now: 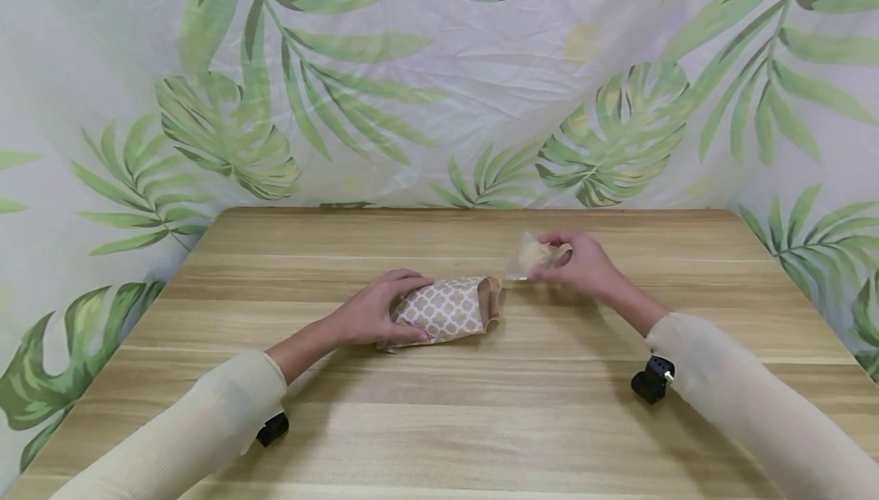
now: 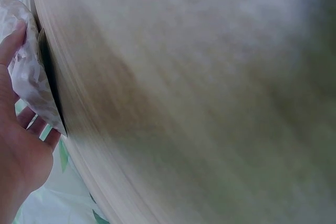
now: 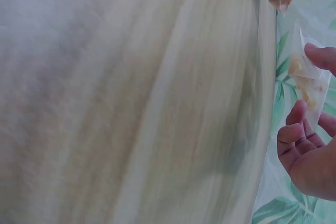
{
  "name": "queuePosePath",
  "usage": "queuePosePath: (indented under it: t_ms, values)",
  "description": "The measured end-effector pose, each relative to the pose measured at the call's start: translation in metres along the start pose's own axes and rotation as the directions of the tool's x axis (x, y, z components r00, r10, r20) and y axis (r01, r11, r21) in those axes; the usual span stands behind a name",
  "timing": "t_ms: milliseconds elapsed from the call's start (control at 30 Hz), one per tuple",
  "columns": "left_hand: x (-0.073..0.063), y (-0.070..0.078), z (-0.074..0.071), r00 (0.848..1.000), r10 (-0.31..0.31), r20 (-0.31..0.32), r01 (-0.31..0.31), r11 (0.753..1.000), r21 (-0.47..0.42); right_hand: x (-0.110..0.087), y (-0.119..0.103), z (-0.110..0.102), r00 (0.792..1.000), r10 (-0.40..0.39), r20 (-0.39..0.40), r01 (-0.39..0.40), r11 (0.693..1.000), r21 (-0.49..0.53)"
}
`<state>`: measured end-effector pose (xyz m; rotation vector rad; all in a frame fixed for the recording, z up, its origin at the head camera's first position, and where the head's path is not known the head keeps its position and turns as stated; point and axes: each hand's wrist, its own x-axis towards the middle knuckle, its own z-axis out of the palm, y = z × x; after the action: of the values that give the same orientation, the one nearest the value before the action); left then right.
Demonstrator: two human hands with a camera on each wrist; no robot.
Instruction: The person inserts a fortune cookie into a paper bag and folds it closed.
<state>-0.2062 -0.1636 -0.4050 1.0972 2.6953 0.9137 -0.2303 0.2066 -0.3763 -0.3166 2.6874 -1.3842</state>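
Observation:
A brown paper bag (image 1: 446, 308) with a white lattice print lies on its side, its open mouth facing right. My left hand (image 1: 374, 309) grips the closed end, thumb in front and fingers over the top; the left wrist view shows the same bag (image 2: 32, 72) at its left edge. Just right of the mouth, my right hand (image 1: 580, 262) pinches a small clear plastic packet (image 1: 532, 256) with pale yellowish contents. In the right wrist view the packet (image 3: 307, 82) sits between thumb and fingers. What the contents are is too blurred to tell.
Both hands work over a wood-grain table (image 1: 439, 424). Behind it hangs a pale cloth (image 1: 481, 65) printed with green leaves. A small black camera is strapped under each sleeve, the right camera (image 1: 652, 379) close above the tabletop.

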Motion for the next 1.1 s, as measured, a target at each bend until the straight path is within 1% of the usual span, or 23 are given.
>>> queuePosePath:
  t_ms: [67,267,500,600,833,967,1100]
  values:
    - [0.000,0.000,0.000,1.000,0.000,-0.003,0.000,1.000,-0.001,-0.003,-0.001,0.001,1.000,-0.002,0.010,0.001,1.000,0.014]
    - [-0.001,0.001,-0.001,1.000,-0.011,-0.004,0.011,1.000,-0.010,-0.011,-0.003,0.003,1.000,-0.014,0.020,0.013,1.000,0.015]
    - [0.000,-0.001,-0.001,1.000,-0.011,-0.005,0.011,1.000,-0.001,-0.021,-0.009,0.007,0.999,-0.021,0.041,0.019,0.998,0.052]
    - [0.000,-0.002,0.000,1.000,-0.008,-0.007,0.008,1.000,0.005,-0.025,-0.012,0.009,0.998,-0.036,0.044,0.034,0.998,0.052]
    - [0.001,-0.001,0.000,1.000,-0.004,-0.004,0.005,1.000,0.010,-0.033,-0.015,0.018,0.998,-0.064,0.030,0.062,0.997,0.050]
    - [0.001,0.000,0.000,1.000,-0.010,-0.003,0.010,1.000,0.007,-0.036,-0.015,0.024,0.995,-0.100,-0.001,0.100,0.995,0.013]
    - [0.001,0.000,0.000,1.000,-0.013,-0.003,0.013,1.000,0.006,-0.040,-0.018,0.031,0.993,-0.120,-0.022,0.120,0.993,-0.021]
